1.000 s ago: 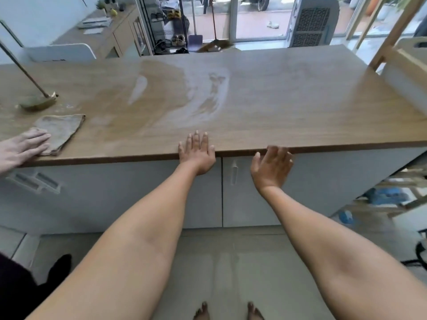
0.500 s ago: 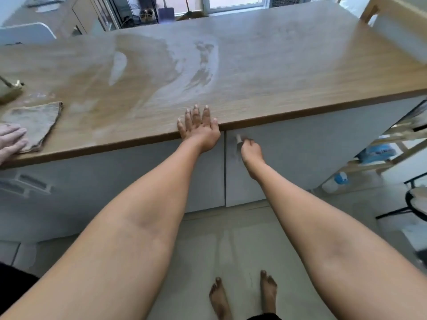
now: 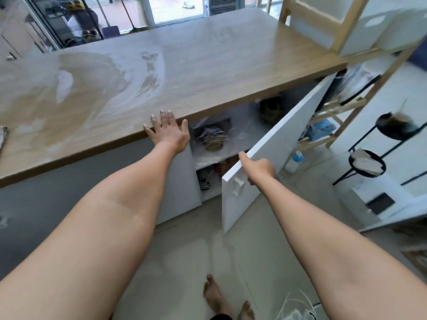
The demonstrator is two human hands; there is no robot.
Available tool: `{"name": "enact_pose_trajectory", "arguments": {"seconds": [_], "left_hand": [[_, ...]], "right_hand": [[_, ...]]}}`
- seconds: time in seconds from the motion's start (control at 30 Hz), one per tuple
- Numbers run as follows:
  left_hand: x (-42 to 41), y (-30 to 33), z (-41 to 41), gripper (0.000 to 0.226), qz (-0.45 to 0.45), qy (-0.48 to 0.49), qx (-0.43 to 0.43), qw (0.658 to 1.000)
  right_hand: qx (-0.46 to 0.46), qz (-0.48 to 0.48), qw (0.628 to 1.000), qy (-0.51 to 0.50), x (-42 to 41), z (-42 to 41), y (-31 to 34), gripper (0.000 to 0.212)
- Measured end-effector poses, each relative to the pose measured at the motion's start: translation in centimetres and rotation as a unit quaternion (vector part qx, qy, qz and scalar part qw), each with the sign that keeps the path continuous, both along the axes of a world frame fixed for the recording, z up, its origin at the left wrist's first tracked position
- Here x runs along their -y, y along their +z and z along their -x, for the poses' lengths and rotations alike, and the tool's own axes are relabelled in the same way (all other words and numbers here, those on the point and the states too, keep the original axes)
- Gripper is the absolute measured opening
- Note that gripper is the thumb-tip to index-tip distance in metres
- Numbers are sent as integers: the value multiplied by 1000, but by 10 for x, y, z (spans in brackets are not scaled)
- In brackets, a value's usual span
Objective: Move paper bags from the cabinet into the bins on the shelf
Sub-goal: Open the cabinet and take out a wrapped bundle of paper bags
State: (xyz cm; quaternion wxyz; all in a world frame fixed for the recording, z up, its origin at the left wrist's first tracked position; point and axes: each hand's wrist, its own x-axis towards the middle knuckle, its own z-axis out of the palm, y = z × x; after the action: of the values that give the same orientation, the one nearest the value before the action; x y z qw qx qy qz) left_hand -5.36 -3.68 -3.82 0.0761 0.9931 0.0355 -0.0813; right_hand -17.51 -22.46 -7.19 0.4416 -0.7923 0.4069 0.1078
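Two bare arms reach toward a white cabinet (image 3: pixel 180 181) under a wooden counter (image 3: pixel 184 77). The left hand (image 3: pixel 167 132) lies flat on the counter's edge, fingers straight and spread. The right hand (image 3: pixel 260 168) grips the top edge of the open door (image 3: pixel 272 155), thumb along it, fingers curled behind, beside the handle (image 3: pixel 238 184). On the cabinet's upper shelf lies a blurred heap (image 3: pixel 213 138), which may be paper bags. White bins (image 3: pixel 379 26) sit on the wooden rack (image 3: pixel 346 26) at right, well apart from the heap.
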Motion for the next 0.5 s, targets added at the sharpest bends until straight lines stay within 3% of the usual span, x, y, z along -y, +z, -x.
{"name": "enact_pose_trajectory", "arguments": {"seconds": [0.17,0.27,0.4,0.5], "left_hand": [[37,7,9,70,-21,-95,-23,995],[54,10,15,69,-29,-114,-40,992],[61,14,15,70,-25,-125,-54,990],[62,17,14,70,-27,-126,-60,990]], "right_hand": [[-11,217,971,96,44,36,26,106],[-85,269,948,147,65,51,19,100],[-127,326,930,114,100,77,5,79],[-150,360,916,89,126,98,0,81]]}}
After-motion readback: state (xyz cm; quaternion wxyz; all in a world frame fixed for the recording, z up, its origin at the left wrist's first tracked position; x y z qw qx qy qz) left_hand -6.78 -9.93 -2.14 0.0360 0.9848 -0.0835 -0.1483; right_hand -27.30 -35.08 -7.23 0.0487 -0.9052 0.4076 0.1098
